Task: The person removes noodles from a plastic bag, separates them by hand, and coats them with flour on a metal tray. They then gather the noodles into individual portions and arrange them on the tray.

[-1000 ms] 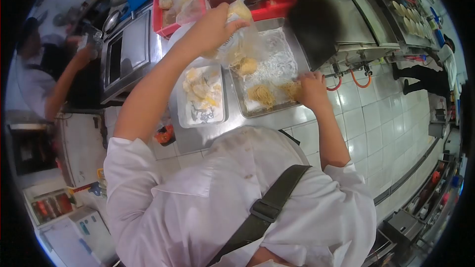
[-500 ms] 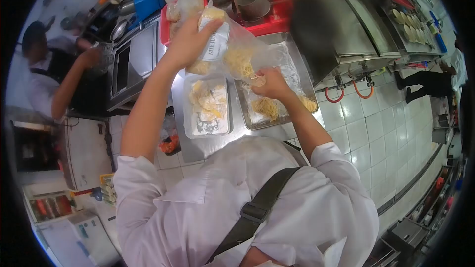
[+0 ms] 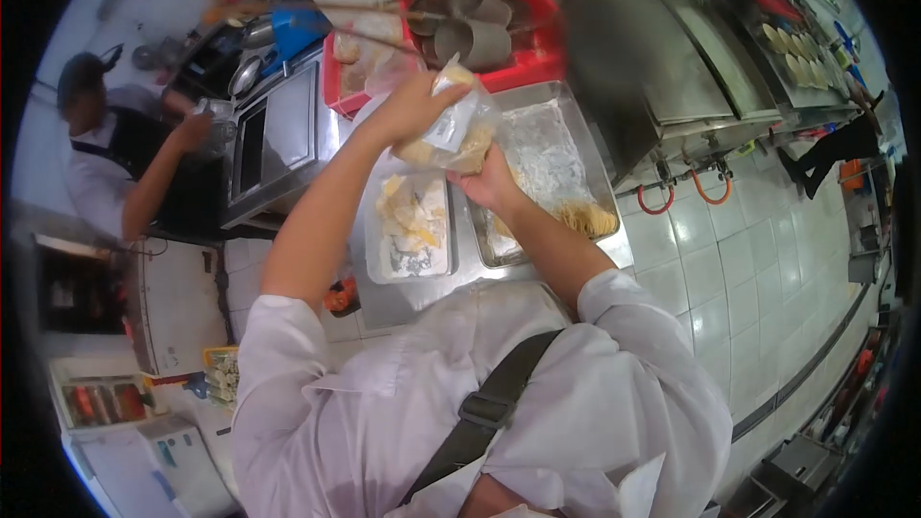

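My left hand (image 3: 418,107) is closed on the top of a clear plastic bag of noodles (image 3: 466,146) with a white label. Under the bag's lower right side is my right hand (image 3: 489,182), closed against the plastic. Below the bag, a white tub (image 3: 418,264) holds pale yellow pieces dusted with flour. To the right lies a metal tray (image 3: 573,101) with flour spread over it. Bundles of noodles (image 3: 587,219) rest at its near right end, and others are partly hidden by my right forearm.
A red crate (image 3: 537,2) holds metal pots with long handles, beside a smaller red bin (image 3: 333,86) with plastic bags. Steel kitchen equipment (image 3: 710,86) stands right. At the left, a person (image 3: 106,149) holds a clear container. Another person's legs (image 3: 820,153) show far right.
My right hand has moved left from over the tray to the bag's underside. The bag is more upright and bunched together. The view has shifted slightly, and the pots' handles now lean left.
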`<state>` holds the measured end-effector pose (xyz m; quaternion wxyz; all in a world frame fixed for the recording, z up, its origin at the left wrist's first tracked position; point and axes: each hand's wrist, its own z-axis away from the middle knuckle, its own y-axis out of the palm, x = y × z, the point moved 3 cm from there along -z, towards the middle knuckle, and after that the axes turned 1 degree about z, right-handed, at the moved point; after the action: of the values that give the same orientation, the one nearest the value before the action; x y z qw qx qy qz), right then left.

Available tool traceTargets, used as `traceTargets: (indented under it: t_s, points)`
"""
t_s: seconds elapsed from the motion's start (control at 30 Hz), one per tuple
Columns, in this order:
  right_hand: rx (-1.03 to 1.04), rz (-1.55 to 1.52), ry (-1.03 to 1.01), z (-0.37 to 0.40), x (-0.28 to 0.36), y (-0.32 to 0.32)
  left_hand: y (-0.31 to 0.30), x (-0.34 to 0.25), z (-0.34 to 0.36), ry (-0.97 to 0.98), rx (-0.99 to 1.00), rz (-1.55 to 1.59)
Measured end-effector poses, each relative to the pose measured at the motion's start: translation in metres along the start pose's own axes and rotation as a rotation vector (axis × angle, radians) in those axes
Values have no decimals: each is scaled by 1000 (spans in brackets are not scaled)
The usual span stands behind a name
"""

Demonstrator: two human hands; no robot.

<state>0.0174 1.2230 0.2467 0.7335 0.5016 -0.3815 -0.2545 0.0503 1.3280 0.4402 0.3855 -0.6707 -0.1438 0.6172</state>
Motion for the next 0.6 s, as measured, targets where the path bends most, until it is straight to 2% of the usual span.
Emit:
traceTargets:
  t_s: [0.07,0.13,0.2,0.23,0.27,0.33,0.37,0.43,0.47,0.5,0.57,0.6]
  points:
    - [16,-19,18,-14,-5,-10,-2,49,-3,-27,-99,-33]
    - [-1,81,-104,-25,-6,-13,-16,92,-3,-52,-191,-66]
    - [-18,156,-105,-24,1,-6,-22,127,1,-315,8,27]
    - [-37,227,-111,-25,8,-3,-29,107,12,-407,32,45]
    - [-36,230,-107,-25,12,-4,-34,112,11,-409,28,48]
    - [-153,290,-27,-18,21,-17,-41,123,9,-328,19,110]
    - [-162,291,-20,-13,28,-21,-48,112,9,-219,-39,70]
    - [-47,422,105,-5,44,-25,-59,93,7,-226,-44,95]
    - [-58,420,106,1,53,-30,-61,89,3,-229,-55,113]
    - [-10,455,146,6,61,-34,-58,101,-3,-228,-47,117]
    - [28,484,184,22,69,-35,-62,103,-7,42,-497,-395]
    - [23,495,181,30,73,-34,-63,110,-10,47,-488,-393]
